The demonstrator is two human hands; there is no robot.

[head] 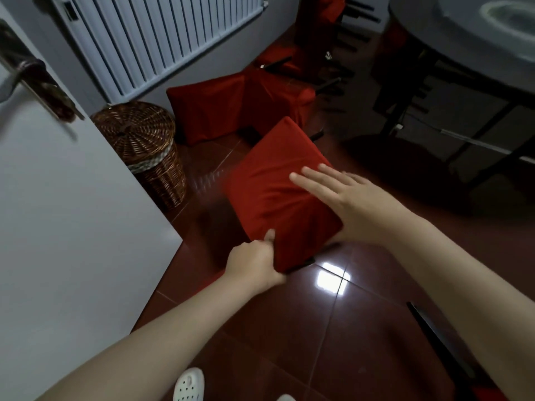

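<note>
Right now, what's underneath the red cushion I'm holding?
Below the red cushion lie red floor tiles; a dark edge shows at its near corner. The underside is hidden, as are the fingers of the left hand.

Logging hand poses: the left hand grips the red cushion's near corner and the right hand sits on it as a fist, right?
No: the head view shows the right hand lying flat on the red cushion, fingers straight, not a fist. The left hand does grip its near corner.

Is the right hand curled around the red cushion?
No, the right hand lies flat with straight fingers on top of the red cushion.
</note>
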